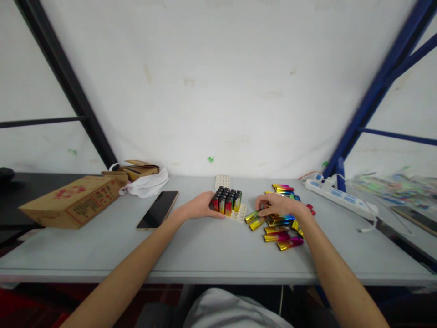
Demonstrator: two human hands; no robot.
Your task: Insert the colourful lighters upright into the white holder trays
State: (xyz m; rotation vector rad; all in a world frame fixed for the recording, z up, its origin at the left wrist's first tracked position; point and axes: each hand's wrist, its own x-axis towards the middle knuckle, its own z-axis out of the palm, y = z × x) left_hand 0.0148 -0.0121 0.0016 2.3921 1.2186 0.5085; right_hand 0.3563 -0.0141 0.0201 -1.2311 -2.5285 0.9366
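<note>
Lighters with shiny, multicoloured bodies and black tops [228,200] stand upright, packed together in a pale tray with round holes [241,213]. The tray's right-hand holes hold none. My left hand [201,206] is closed around the left side of this group, its thumb along the front. More lighters [276,237] in gold, red, pink and blue lie loose in a pile on the right. Over the pile's left part, my right hand [275,204] has its fingers curled, with the fingertips at a gold lighter [251,217]. The palm hides part of the pile.
Behind the group lies a second pale tray [222,181] by the wall. A phone [158,210], a white plastic bag [146,183] and cardboard boxes [73,200] are on the left. To the right, a white power strip [341,198] with cables lies beside a blue frame post [370,86].
</note>
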